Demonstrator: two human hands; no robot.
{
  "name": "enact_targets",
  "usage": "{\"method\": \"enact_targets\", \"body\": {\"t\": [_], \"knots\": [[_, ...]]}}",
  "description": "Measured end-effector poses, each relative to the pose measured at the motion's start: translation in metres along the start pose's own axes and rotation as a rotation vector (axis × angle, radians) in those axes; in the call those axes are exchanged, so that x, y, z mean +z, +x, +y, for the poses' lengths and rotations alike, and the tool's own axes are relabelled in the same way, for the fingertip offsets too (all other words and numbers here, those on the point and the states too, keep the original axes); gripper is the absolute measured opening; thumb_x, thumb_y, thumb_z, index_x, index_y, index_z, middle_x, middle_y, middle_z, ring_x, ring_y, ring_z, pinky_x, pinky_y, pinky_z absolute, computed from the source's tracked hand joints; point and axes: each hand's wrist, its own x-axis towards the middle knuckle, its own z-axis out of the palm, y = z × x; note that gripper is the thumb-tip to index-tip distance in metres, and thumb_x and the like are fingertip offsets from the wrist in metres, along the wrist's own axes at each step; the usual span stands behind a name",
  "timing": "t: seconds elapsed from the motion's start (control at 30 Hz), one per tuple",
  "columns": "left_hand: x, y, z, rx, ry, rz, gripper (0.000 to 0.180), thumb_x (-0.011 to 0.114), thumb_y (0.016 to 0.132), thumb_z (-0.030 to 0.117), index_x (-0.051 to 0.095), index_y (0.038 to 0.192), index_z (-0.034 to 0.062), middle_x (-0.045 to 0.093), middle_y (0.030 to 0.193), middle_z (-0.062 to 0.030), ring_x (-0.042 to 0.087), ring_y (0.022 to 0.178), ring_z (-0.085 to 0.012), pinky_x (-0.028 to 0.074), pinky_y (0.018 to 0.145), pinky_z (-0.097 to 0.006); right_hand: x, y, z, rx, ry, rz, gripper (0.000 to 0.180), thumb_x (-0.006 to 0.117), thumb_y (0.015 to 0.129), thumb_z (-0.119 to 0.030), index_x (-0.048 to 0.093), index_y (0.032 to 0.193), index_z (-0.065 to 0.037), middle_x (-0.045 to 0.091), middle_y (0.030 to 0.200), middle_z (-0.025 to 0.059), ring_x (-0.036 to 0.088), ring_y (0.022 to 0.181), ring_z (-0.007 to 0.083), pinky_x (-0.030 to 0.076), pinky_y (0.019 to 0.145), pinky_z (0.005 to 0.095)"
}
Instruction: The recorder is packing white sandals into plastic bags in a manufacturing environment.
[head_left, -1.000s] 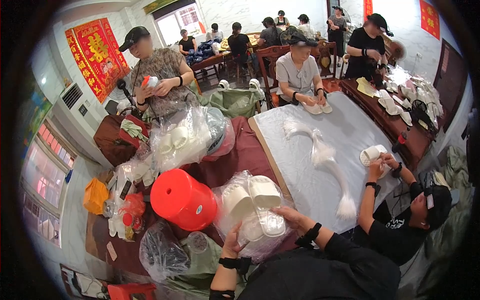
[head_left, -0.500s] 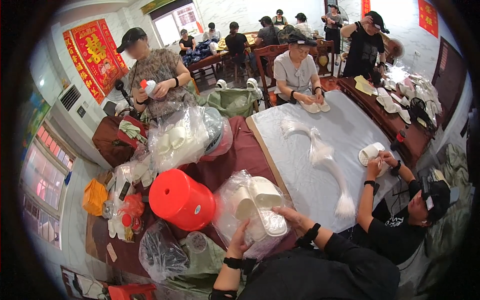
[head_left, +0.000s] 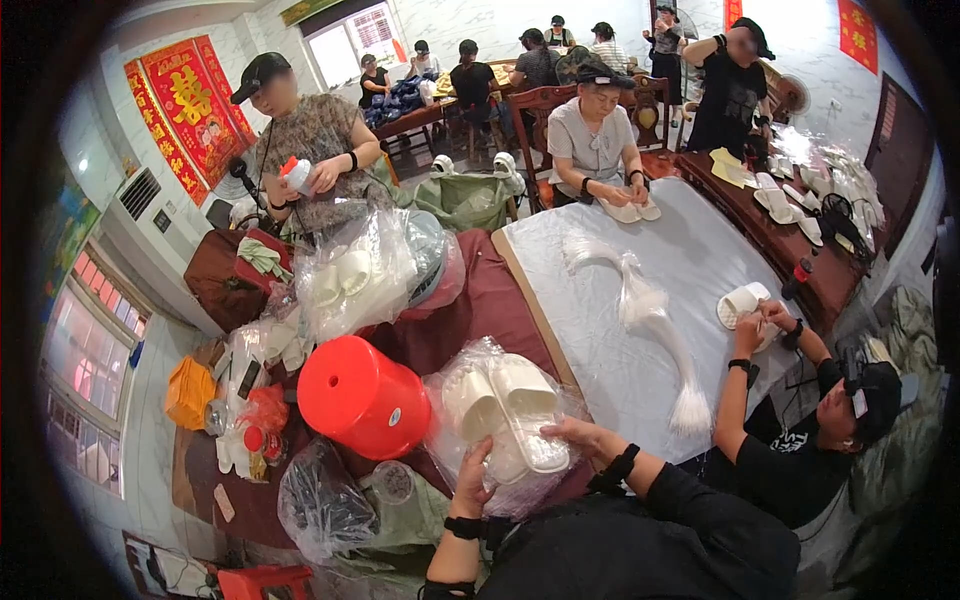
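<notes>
A pair of white slippers lies in a clear plastic bag at the table's near edge, just in front of me. On their right side, my right hand grips the right slipper's edge, its thumb on top and the other fingers partly hidden beneath. My left hand is at the near end of the left slipper, its fingers curled against the slipper and bag. Crumpled clear film spreads out around and under both slippers.
An upturned red plastic stool stands left of the slippers. Beyond it, more bagged slippers rest on a basin. Bundled white strands lie on the pale tabletop. Co-workers handle slippers at the right and far side.
My left hand has shifted slightly up and left along the slipper's near end. My right hand has moved slightly left on the slipper. The pair stays nearly in place.
</notes>
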Motion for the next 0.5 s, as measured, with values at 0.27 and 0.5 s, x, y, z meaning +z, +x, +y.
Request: {"method": "enact_targets", "body": {"t": [0.27,0.5], "knots": [[0.017,-0.019,0.005,0.001,0.014,0.021,0.029,0.052,0.088,0.021,0.053,0.109,0.0005,0.059,0.102,-0.0101,0.06,0.089,-0.0214,0.05,0.078,-0.034,0.03,-0.017,-0.017,0.073,0.046,0.014,0.036,0.06,0.083,-0.02,0.053,0.111,0.002,0.062,0.102,0.008,0.062,0.086,0.0157,0.05,0.078,0.0282],[0.038,-0.03,0.015,0.01,0.109,-0.004,0.031,0.051,0.089,0.022,0.051,0.111,0.0005,0.06,0.101,-0.0106,0.061,0.088,-0.0217,0.05,0.079,-0.034,0.001,0.006,0.013,0.02,0.024,-0.121,0.042,0.06,0.083,-0.022,0.048,0.118,-0.001,0.059,0.107,0.0062,0.06,0.091,0.0142,0.049,0.079,0.0271]]}}
